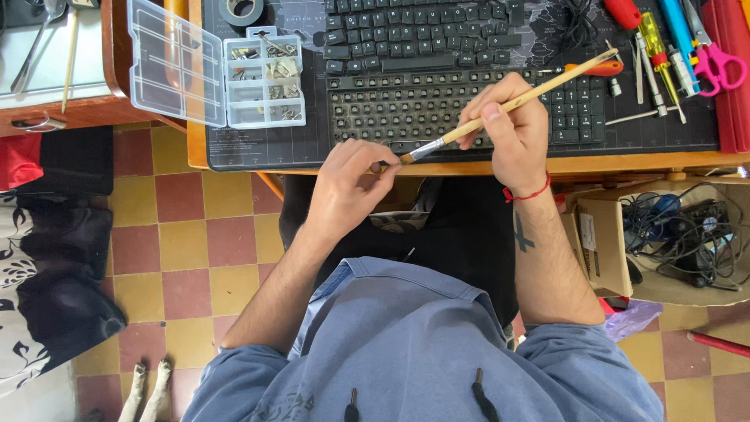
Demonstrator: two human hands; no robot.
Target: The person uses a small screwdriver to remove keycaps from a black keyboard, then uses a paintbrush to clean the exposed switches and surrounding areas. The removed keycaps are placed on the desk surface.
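Left hand (348, 184) pinches brush (508, 103) bristles.

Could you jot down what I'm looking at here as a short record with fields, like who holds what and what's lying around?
Right hand: grips a wooden-handled paintbrush
Left hand: fingertips pinch the brush's bristle end at the desk edge
Under the brush: a black keyboard with its keycaps off
Behind it: a second keyboard with keys on
Desk left: clear compartment box, lid open, small parts inside
Desk right: screwdrivers, pink scissors
Floor right: cardboard box of cables
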